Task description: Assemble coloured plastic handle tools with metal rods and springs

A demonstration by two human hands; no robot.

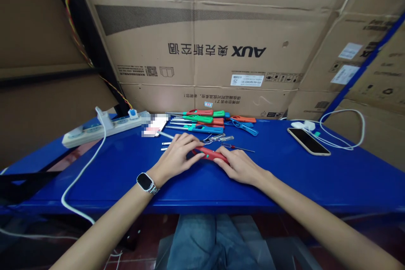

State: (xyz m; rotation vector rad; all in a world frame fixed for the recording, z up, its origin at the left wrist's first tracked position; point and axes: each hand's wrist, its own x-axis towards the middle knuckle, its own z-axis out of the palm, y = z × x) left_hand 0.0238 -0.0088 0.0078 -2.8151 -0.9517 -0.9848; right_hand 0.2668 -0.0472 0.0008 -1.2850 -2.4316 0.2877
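Observation:
A red long-necked lighter [210, 153] lies across between my two hands, just above the blue table. My left hand [180, 154] is closed round its neck end, near the trigger, and the pale metal tube points away to the upper left. At the other end, my right hand [237, 162] pinches the handle between thumb and fingers. Just behind my hands lie a thin screwdriver [236, 147] with a red handle and some small clear-handled pieces [225, 138]. Several lighters in green, red, orange and blue are piled further back, among them a blue one [209, 129].
A white power strip [104, 128] with plugs stands at the back left, its cable [84, 173] running over the table's front edge. At right rest a phone [308, 141] and a white charging cable [343, 145]. Cardboard [202, 25] walls the back. A partly blurred card [161, 124] lies beside the lighters.

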